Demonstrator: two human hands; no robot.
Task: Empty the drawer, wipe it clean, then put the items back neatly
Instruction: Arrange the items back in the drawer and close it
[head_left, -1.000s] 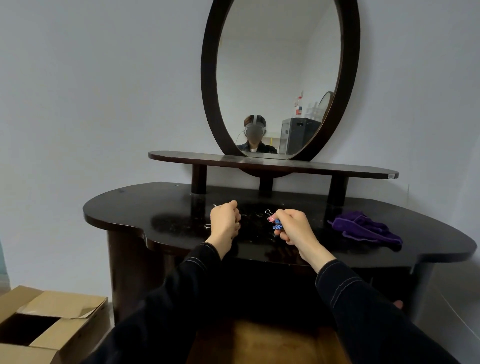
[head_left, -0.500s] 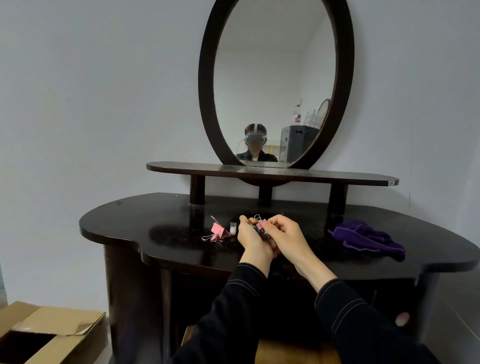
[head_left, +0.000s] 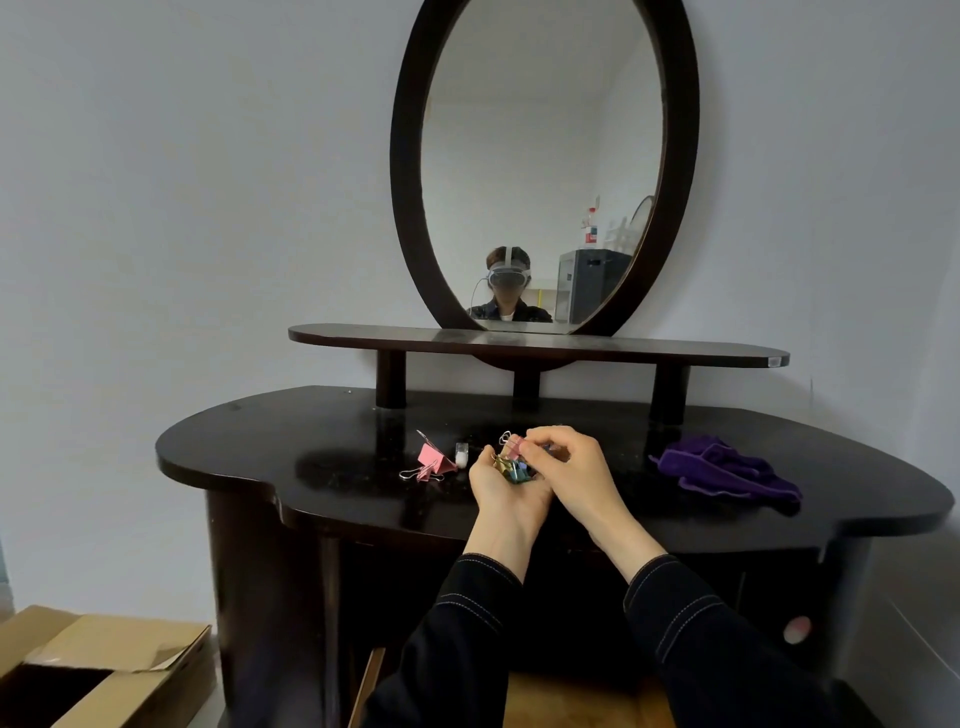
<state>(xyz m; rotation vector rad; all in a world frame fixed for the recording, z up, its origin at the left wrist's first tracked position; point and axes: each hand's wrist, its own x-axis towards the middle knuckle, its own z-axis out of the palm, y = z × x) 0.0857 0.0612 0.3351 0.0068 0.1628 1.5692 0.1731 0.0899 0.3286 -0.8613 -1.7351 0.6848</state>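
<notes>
Over the front of the dark dressing table (head_left: 311, 467), my left hand (head_left: 501, 493) lies palm up and cups several small coloured binder clips (head_left: 511, 470). My right hand (head_left: 574, 467) sits just right of it and pinches a pink clip at the top of that pile. Two pink binder clips (head_left: 431, 462) and a small white-capped vial (head_left: 461, 454) lie on the tabletop to the left of my hands. A purple cloth (head_left: 727, 470) is bunched on the right side of the table. The wooden drawer (head_left: 571, 699) shows below my arms, mostly hidden.
A raised shelf (head_left: 540, 345) on short posts and an oval mirror (head_left: 543, 166) stand at the back of the table. An open cardboard box (head_left: 98, 670) sits on the floor at the lower left. A pale wall is behind.
My left hand let go of the pink clips on the tabletop and turned palm up beside my right hand. Both hands now meet over the small clips.
</notes>
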